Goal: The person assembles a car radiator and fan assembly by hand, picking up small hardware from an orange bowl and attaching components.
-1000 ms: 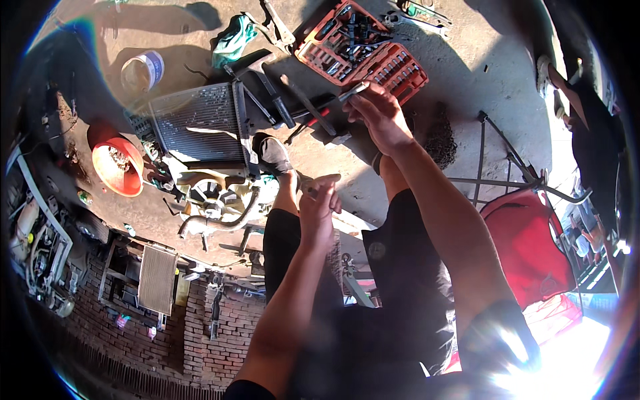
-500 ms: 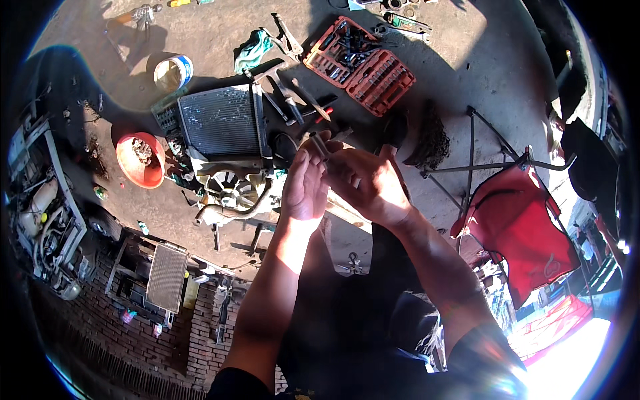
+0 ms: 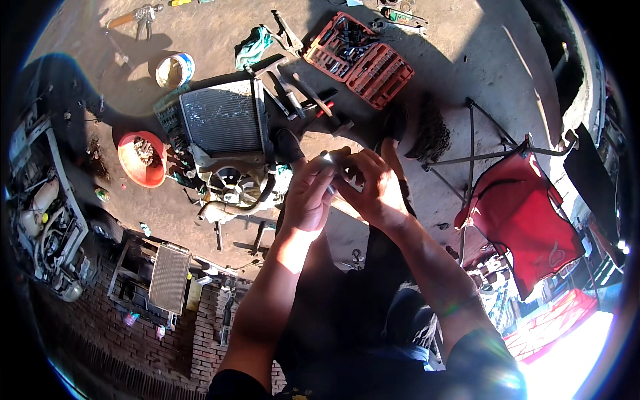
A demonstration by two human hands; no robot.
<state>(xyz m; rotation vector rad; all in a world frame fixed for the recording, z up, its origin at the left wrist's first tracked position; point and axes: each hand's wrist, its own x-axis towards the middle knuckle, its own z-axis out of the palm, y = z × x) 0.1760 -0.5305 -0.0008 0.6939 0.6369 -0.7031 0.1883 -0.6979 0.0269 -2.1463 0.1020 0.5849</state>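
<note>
My left hand [image 3: 311,200] is closed round a small shiny metal rod [image 3: 328,158], a short cylinder whose bright upper end shows above the fingers. From the right, my right hand [image 3: 375,190] meets it with bent fingers, thumb and fingertips pinched at the same rod. Fingers hide most of the rod's length. Both hands are held together in front of my body, above the ground between my feet. Just left of them lies a radiator [image 3: 223,120] with a fan [image 3: 231,187] at its near end.
A red socket set case [image 3: 379,75] lies open ahead, beside hammers [image 3: 291,100] and a green cloth [image 3: 253,48]. At left are an orange bowl [image 3: 142,175] of small parts and a white bucket [image 3: 175,71]. A red folding chair [image 3: 523,207] stands at right.
The rod has been turned and lowered slightly between my hands, so its bright end now catches the light. My left fingers have curled more tightly around it.
</note>
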